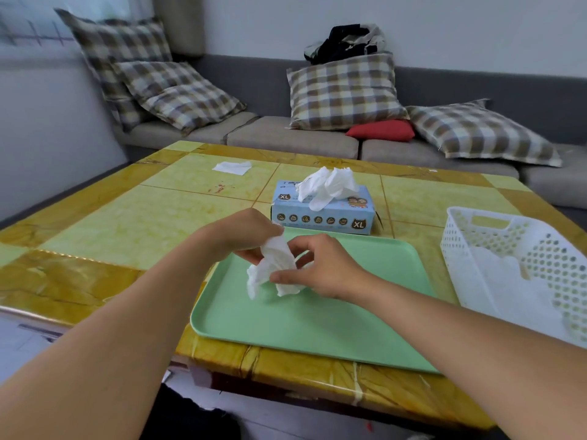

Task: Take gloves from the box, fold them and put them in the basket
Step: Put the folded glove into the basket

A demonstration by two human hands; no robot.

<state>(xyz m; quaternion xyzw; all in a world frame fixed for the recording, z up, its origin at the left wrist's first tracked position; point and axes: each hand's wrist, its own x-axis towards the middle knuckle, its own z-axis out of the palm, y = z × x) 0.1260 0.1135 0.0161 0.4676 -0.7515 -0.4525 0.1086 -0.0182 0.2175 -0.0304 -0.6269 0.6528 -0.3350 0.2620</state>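
A crumpled white glove hangs just above the green tray. My left hand pinches its upper end, and my right hand pinches its lower right part with thumb and fingers. Behind the tray stands the light blue glove box, marked XL, with several white gloves sticking out of its top. At the right stands the white perforated basket, with white gloves lying inside.
The yellow tiled table carries a white paper scrap at the back left. Behind the table runs a grey sofa with checked cushions. The table's near edge lies just below the tray.
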